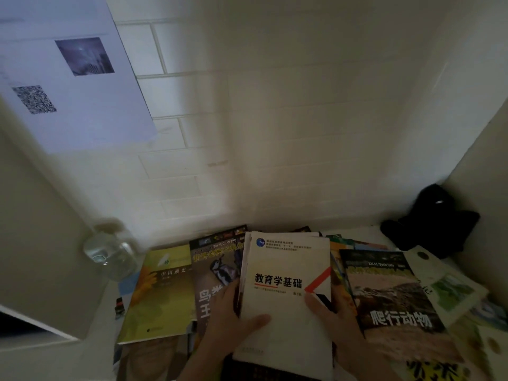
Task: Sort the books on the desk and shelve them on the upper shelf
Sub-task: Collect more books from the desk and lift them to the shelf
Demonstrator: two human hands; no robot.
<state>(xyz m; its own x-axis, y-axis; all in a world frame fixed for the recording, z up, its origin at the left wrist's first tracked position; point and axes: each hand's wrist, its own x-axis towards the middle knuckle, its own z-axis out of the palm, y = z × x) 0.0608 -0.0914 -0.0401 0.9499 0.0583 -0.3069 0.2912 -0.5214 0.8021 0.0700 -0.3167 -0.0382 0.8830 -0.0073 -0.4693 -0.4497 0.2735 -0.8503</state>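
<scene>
**Two hands on one cream-covered book**

Two of your hands frame the head view's lower centre, both gripping the cream textbook (286,284) by its sides. Your left hand (231,323) holds the book's left edge, with the thumb laid across the lower front cover and the fingers curled behind it. Your right hand (332,323) clamps the right edge, thumb on the cover near the red and black corner mark, the other fingers hidden behind.

The cream textbook sits tilted up above the pile of other books spread over the white desk (104,306). Just left of it lies the dark bird encyclopedia (214,268), partly under your left hand. Further left, overlapping that one, lies the yellow-green history book (162,295). To the right of your right hand rests the reptile encyclopedia (390,295), its lower part touching your wrist. Beyond it, at the right edge, lies a white and green book (448,287), with more colourful covers beneath that you cannot tell apart.

A clear glass jar (112,251) stands at the desk's left rear, against the pale cabinet side (35,229). A black soft object (431,218) sits in the right rear corner. A printed sheet (68,72) with a QR code hangs on the white brick wall (247,119) above.
</scene>
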